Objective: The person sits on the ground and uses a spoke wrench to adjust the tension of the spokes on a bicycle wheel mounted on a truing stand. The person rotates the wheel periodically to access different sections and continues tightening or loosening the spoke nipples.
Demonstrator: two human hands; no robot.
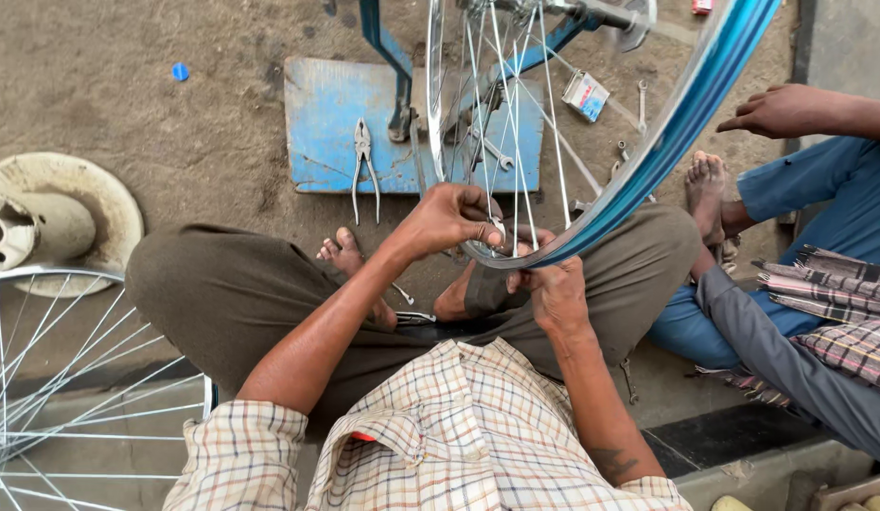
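Observation:
A blue bicycle wheel rim (681,114) with thin silver spokes (516,123) stands upright in a blue truing stand (388,47) in front of me. My left hand (449,218) pinches a small tool or spoke end at the rim's lowest point. Just right of it, my right hand (554,284) grips the rim's bottom edge from below. I sit cross-legged on the ground in brown trousers and a checked shirt, with a bare foot (343,251) showing between my knees.
Pliers (364,166) lie on a blue board (326,123) under the stand. Wrenches (639,99) and a small box (586,95) lie beyond. A second spoked wheel (61,378) and a round cream disc (52,222) are left. Another person (809,189) sits right.

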